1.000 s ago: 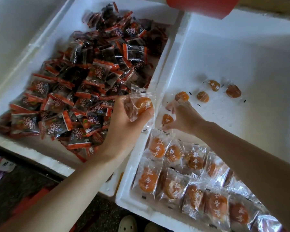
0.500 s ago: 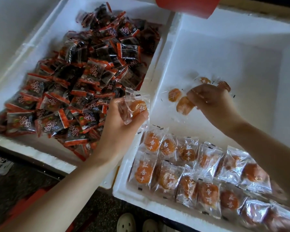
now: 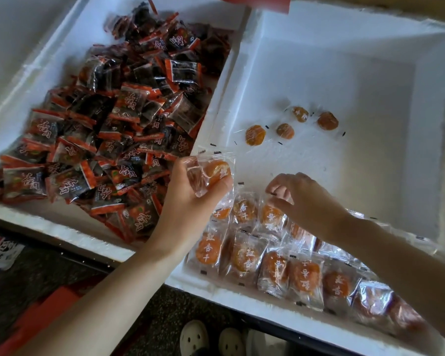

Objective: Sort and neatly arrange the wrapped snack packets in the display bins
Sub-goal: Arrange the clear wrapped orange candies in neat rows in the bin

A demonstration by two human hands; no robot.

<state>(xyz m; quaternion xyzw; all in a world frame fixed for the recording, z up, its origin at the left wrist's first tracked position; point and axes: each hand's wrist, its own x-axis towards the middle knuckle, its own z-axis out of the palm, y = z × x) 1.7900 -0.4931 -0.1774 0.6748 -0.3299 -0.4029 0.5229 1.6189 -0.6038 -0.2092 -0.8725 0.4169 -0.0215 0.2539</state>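
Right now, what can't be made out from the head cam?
All head view.
- Right hand: its own curled fingers hide whether it pinches a packet.
- Left hand: held apricot packets overlap; count unclear.
- Arranged apricot rows: right end blurred, partly under the right forearm.
- Red object: cut off by the top edge.
- Dark packet pile: hides whatever lies beneath.

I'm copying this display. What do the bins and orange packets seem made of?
Bins: probably expanded polystyrene foam, matte white, judging by the thick, grainy rims. Orange packets: thin clear plastic film, glossy; glare streaks show and the contents are visible through it.
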